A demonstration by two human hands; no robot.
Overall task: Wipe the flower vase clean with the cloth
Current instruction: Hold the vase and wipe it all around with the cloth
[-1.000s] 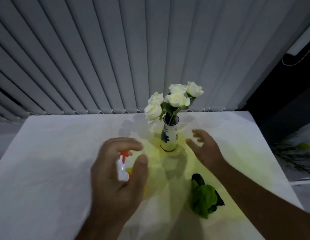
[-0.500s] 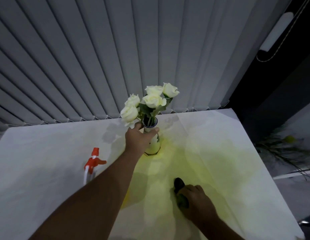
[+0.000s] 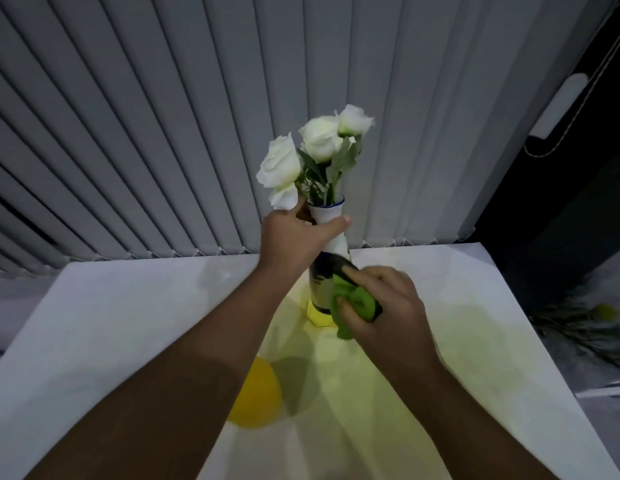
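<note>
A person's left hand [image 3: 294, 237] closes its grip around the neck of a blue-and-white flower vase [image 3: 331, 268] holding white roses [image 3: 315, 150], near the counter's [image 3: 93, 323] 12 o'clock edge. The right hand [image 3: 381, 310], at the vase's 5 o'clock, presses a bunched green cloth [image 3: 353, 303] against its lower body.

Grey vertical blinds [image 3: 163, 133] fill the background, hanging down to the far edge of a white table [image 3: 93, 341]; a yellow round thing [image 3: 254, 396] sits on the table, partly hidden; at right, a dark opening [image 3: 561, 220] with a looped cord [image 3: 558, 133] and blurred foliage [image 3: 585, 323] beyond the table.
</note>
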